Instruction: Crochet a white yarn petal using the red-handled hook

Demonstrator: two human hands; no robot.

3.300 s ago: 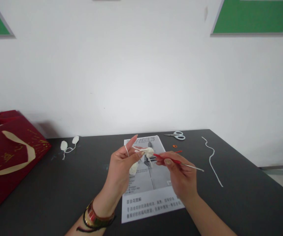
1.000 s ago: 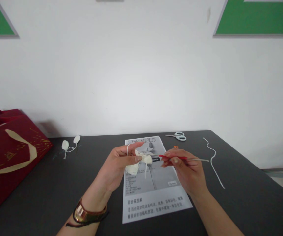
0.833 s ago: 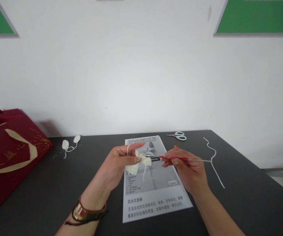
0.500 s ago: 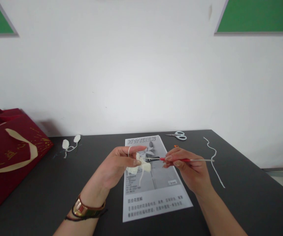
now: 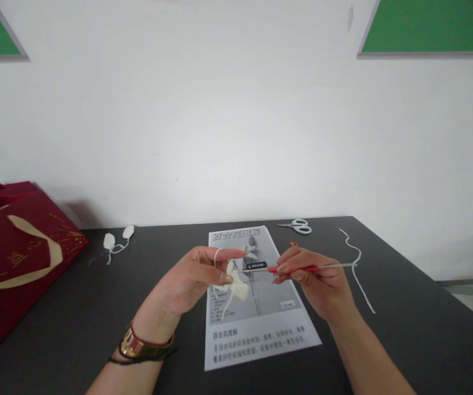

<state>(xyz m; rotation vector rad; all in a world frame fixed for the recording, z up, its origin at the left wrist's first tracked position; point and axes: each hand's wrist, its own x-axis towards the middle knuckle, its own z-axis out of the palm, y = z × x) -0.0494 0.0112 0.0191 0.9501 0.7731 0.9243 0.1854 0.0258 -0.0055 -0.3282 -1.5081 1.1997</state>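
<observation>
My left hand [image 5: 191, 280] is closed on a small cream crocheted piece [image 5: 236, 282], pinching it between thumb and fingers, with white yarn looped over the index finger and a tail hanging down. My right hand [image 5: 316, 280] is closed on a crochet hook [image 5: 298, 268] with a red grip and a metal shaft. The hook's tip points left into the crocheted piece. Both hands hover over a printed instruction sheet [image 5: 257, 334] on the dark table [image 5: 75, 312].
A dark red gift bag [image 5: 10, 263] with a gold ribbon lies at the left. Two small cream crocheted petals [image 5: 115, 241] lie behind it. Scissors [image 5: 296, 225], a small orange marker [image 5: 293, 243] and a loose white yarn strand [image 5: 358, 269] are at the back right.
My left hand has dropped and tilted, with its index finger now level instead of raised. The crocheted piece hangs lower. The hook has shifted slightly right and lies level.
</observation>
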